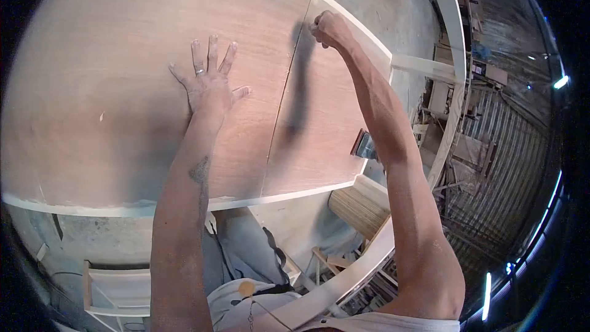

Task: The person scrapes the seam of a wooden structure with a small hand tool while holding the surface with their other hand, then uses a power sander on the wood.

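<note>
Left hand [211, 86]: fingers spread open, palm flat on the plywood panel [110, 74] at frame centre. Right hand [330, 28]: fingers closed in a fist at upper centre, beside the panel seam [286, 86]; whether they grip anything cannot be told. A scraper [364, 145] lies at the panel's right edge.

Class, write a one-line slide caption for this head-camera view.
Left hand pressed flat on a plywood panel while the right hand, fisted, works at the seam.

We see broad plywood panel [110, 55] with pale edge trim [184, 206], seam [279, 110] down middle; scraper [364, 146] lies at right edge; our left hand [209, 86] flat on it.
</note>
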`<state>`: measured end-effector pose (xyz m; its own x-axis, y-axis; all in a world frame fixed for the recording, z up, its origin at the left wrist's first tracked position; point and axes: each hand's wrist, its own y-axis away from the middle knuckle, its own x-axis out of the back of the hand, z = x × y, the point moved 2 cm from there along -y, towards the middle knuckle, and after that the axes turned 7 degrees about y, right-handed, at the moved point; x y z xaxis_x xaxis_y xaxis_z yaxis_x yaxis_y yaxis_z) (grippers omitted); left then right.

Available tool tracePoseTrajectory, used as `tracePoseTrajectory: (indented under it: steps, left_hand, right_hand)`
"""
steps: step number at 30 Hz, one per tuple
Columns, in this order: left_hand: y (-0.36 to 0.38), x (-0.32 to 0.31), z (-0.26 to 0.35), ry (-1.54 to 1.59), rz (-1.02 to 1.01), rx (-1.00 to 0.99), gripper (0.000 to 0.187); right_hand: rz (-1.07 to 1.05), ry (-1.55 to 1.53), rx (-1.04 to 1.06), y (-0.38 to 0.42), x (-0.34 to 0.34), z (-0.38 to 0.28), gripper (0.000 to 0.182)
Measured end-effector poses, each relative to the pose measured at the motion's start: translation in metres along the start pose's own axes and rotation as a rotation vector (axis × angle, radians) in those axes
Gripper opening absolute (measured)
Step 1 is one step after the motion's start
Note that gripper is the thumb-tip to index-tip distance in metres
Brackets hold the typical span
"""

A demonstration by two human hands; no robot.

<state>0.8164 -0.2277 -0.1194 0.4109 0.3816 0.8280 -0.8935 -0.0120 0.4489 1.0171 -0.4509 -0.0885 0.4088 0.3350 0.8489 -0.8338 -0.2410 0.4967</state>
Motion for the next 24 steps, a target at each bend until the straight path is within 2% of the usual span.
tracePoseTrajectory:
  steps: [6, 9, 12, 15, 24]
  left_hand:
    - [-0.0007, 0.0011, -0.0016, 0.018, 0.008, -0.002, 0.096]
    - [0.0000, 0.0000, -0.0022, 0.025, 0.024, -0.011, 0.097]
    - [-0.0007, -0.0012, -0.0035, 0.018, 0.024, -0.010, 0.097]
    - [-0.0023, -0.0019, -0.0019, 0.010, -0.010, -0.002, 0.097]
    - [-0.0018, -0.0036, -0.0034, -0.017, 0.026, -0.011, 0.100]
  right_hand:
    - [-0.012, -0.111, -0.052, 0.0031, 0.0048, -0.0018, 0.019]
    - [0.064, -0.015, 0.052, -0.0005, -0.0014, -0.0009, 0.021]
    - [0.035, -0.033, 0.006, -0.0028, -0.0010, 0.0032, 0.022]
    - [0.058, -0.187, -0.051, 0.0003, 0.0023, 0.0048, 0.021]
    - [0.012, -0.076, -0.026, -0.0007, -0.0025, 0.0004, 0.017]
